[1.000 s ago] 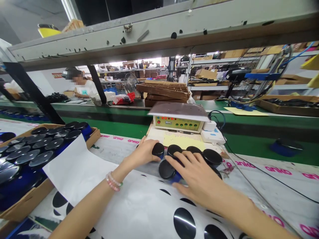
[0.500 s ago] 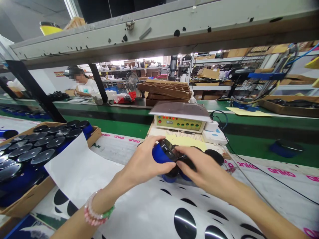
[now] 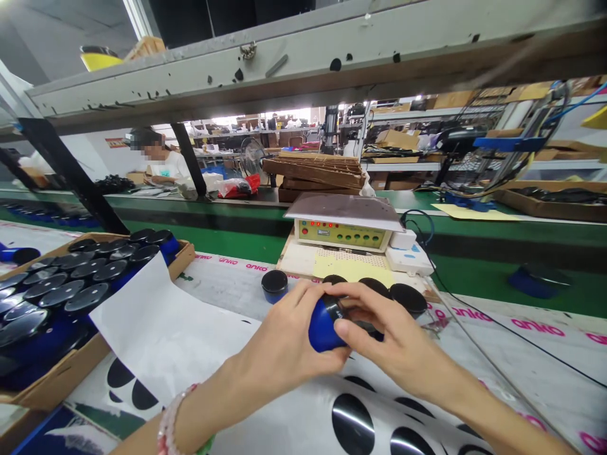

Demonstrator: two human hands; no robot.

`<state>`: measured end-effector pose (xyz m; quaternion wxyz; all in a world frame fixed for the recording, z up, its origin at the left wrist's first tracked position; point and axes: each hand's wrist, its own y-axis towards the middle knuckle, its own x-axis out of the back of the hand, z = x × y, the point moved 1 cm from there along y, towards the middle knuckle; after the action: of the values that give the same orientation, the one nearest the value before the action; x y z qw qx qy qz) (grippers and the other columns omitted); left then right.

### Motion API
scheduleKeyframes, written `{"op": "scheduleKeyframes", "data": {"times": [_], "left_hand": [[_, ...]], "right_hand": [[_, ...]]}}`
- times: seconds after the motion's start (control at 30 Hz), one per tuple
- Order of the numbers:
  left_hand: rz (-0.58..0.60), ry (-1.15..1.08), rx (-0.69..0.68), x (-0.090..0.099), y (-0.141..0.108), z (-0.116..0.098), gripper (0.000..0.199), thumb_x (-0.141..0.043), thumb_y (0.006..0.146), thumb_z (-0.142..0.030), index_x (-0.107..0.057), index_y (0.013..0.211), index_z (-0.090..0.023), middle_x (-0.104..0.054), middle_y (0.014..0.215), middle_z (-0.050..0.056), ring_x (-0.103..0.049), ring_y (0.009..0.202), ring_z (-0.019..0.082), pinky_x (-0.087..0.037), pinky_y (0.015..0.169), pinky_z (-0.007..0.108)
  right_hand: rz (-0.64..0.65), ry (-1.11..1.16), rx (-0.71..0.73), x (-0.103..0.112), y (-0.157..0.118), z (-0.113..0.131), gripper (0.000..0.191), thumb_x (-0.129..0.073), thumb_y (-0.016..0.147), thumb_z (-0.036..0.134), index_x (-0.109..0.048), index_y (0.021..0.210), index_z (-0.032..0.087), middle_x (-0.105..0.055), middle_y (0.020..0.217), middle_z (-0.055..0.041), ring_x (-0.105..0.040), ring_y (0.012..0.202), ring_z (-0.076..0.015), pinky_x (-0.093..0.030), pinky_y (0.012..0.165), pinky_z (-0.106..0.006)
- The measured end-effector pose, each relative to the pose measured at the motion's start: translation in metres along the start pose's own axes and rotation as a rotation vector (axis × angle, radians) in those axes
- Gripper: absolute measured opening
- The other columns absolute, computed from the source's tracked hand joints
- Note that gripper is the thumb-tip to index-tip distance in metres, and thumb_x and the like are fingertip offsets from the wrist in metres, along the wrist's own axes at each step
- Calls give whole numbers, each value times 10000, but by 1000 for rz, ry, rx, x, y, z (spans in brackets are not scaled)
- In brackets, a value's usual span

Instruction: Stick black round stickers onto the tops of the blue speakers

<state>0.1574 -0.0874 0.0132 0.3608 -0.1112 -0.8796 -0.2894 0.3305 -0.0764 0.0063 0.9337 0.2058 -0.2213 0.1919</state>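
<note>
Near the middle of the view, a round blue housing [image 3: 323, 327] with a black rim is tilted between both hands. My left hand [image 3: 289, 335] wraps its left side and underside. The fingers of my right hand [image 3: 384, 325] press on its black right side, and that side is partly hidden by them. Below lies a white sheet with black round stickers [image 3: 353, 422]. Behind the hands stand several black-topped round units [image 3: 408, 299], and one more [image 3: 274, 285] is left of them.
At the left, a cardboard box [image 3: 71, 370] holds many blue units with black tops. A control box [image 3: 341, 232] with lit red digits is at centre back. One blue unit [image 3: 538, 281] sits on the green belt [image 3: 478, 278]. A person [image 3: 165, 164] sits at far left.
Both hands and the blue housing have moved slightly right and down. My right fingers now reach over the top of the housing, which has been turned. The round unit behind my left hand has come into view.
</note>
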Motion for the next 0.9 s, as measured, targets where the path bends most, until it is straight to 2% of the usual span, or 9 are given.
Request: {"op": "scheduleKeyframes", "data": {"times": [0.1, 0.23, 0.33, 0.4, 0.47, 0.53, 0.63, 0.73, 0.9], "left_hand": [[-103, 153, 47, 16, -1, 24, 608, -633, 716, -250, -457, 1298, -228, -519, 1201, 57, -554, 1107, 187, -472, 947, 278], [-298, 374, 409, 63, -2, 103, 578, -612, 748, -457, -482, 1227, -160, -504, 1196, 113, -527, 1142, 267, -423, 1004, 400], [-216, 404, 565, 88, -7, 161, 562, -675, 676, -416, -517, 1120, -111, -575, 1086, 149, -570, 1052, 325, -458, 924, 458], [-151, 434, 608, 91, -11, 179, 578, -700, 631, -328, -524, 1127, -90, -573, 1123, 196, -532, 1117, 391, -412, 956, 537], [-115, 457, 566, 81, -11, 177, 672, -700, 635, -285, -490, 1239, -78, -458, 1310, 255, -365, 1293, 448, -270, 1044, 618], [-34, 416, 441, 61, -6, 164, 788, -711, 665, -301, -411, 1374, -136, -288, 1475, 224, -201, 1406, 404, -184, 1113, 580], [160, 259, 261, 29, 8, 144, 791, -707, 721, -327, -371, 1430, -225, -336, 1486, 141, -317, 1390, 283, -314, 1109, 422], [207, 150, 195, 5, 24, 131, 647, -633, 810, -312, -410, 1398, -160, -457, 1396, 147, -457, 1292, 231, -350, 1097, 377], [365, 14, 52, -13, 28, 108, 673, -635, 809, -295, -399, 1429, -180, -415, 1458, 108, -400, 1348, 221, -321, 1137, 350]], "right_hand": [[9, -228, -7, 4, 3, -9, 485, -524, 914, 482, -443, 1346, 277, -528, 1283, -76, -565, 1111, -196, -505, 942, -347], [74, -605, 42, 5, 10, -30, 504, -444, 949, 483, -418, 1392, 242, -472, 1358, -101, -453, 1221, -259, -405, 1022, -471], [236, -727, 90, -7, 13, -43, 504, -466, 948, 428, -420, 1417, 248, -417, 1437, -74, -373, 1266, -296, -340, 1044, -545], [309, -736, 109, -15, 13, -46, 484, -460, 952, 419, -434, 1408, 259, -426, 1435, -55, -346, 1276, -307, -299, 1051, -588], [333, -734, 144, -19, 13, -46, 453, -498, 936, 406, -475, 1365, 261, -479, 1377, -48, -345, 1268, -308, -273, 1055, -600], [321, -745, 180, -20, 13, -45, 428, -550, 911, 361, -507, 1321, 245, -509, 1323, -54, -355, 1251, -301, -267, 1058, -583], [300, -764, 187, -19, 12, -44, 393, -561, 902, 290, -530, 1284, 205, -529, 1259, -77, -371, 1224, -293, -283, 1051, -545], [295, -771, 186, -20, 8, -42, 382, -584, 885, 265, -552, 1258, 190, -540, 1239, -86, -381, 1211, -302, -293, 1039, -542], [287, -749, 162, -1, 7, -26, 427, -599, 881, 402, -554, 1283, 264, -557, 1276, -46, -453, 1169, -262, -361, 1013, -469]]}}
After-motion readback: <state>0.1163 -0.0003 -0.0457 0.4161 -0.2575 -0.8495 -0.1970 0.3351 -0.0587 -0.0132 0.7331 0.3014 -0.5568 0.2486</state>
